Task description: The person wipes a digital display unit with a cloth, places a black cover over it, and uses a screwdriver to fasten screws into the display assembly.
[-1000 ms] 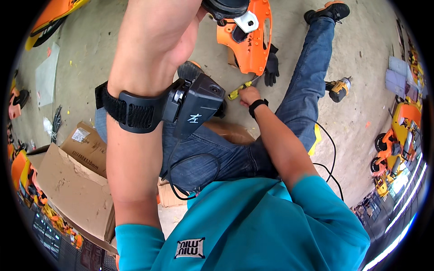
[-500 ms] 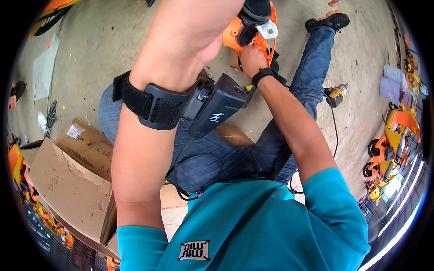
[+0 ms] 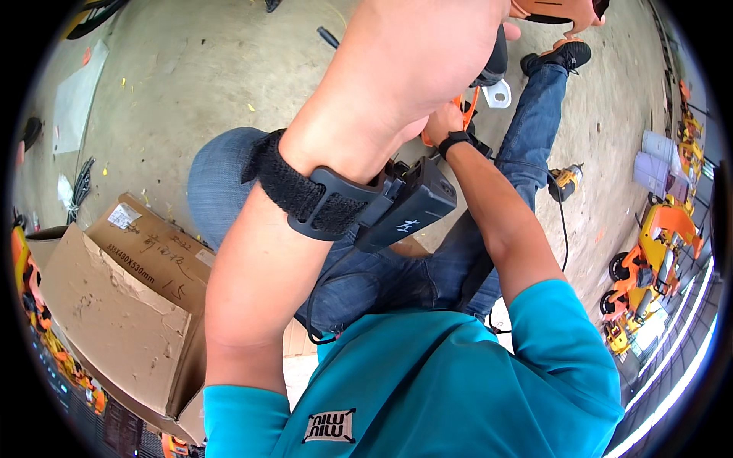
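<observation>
My left arm reaches up across the middle, and the forearm hides most of my left hand. Beside a fingertip of that hand is a black rounded piece. Just below this piece, a white bracket with a hole sticks out. My right hand is closed on an orange plastic body part, which is largely covered by my arms. A black boxy device is strapped to my left forearm, and a dark band circles my right wrist.
A torn cardboard box stands at my left. A yellow-black power drill lies past my right leg, with a black cable near it. Orange-yellow ride-on vehicles line the right side. An unclear pinkish-orange shape shows at the top edge.
My left arm has swung right and covers more of the orange part. The black piece and white bracket have shifted right and down; my right hand moved slightly the same way, still gripping.
</observation>
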A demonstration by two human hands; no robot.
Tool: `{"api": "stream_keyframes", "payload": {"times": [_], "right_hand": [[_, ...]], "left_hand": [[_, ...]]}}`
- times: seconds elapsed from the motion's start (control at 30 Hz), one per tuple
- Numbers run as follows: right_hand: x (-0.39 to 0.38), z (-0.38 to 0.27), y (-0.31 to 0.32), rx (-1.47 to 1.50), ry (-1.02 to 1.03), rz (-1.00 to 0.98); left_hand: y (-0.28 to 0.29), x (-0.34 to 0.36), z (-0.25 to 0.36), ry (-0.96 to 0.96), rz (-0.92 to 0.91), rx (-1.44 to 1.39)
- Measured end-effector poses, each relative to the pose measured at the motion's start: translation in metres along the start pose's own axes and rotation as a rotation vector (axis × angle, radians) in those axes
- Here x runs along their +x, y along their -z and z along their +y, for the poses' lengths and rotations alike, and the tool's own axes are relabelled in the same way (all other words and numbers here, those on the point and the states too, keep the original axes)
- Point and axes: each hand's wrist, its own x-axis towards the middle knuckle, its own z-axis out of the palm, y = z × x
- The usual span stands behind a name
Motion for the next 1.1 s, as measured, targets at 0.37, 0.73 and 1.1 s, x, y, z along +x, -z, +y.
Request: {"api": "stream_keyframes", "payload": {"times": [0.37,0.73,1.1], "right_hand": [[-0.002,-0.024,0.044,0.042,-0.152,-0.108],[-0.016,-0.013,0.112,1.64,-0.676,-0.173],[-0.031,0.023,0.131,2.227,-0.564,0.0]], "left_hand": [[0.018,0.007,-0.03,-0.241,-0.063,0.146],[0.013,0.01,-0.03,-0.04,0.005,0.204],[0.009,0.014,-0.046,0.076,0.002,0.3]]}}
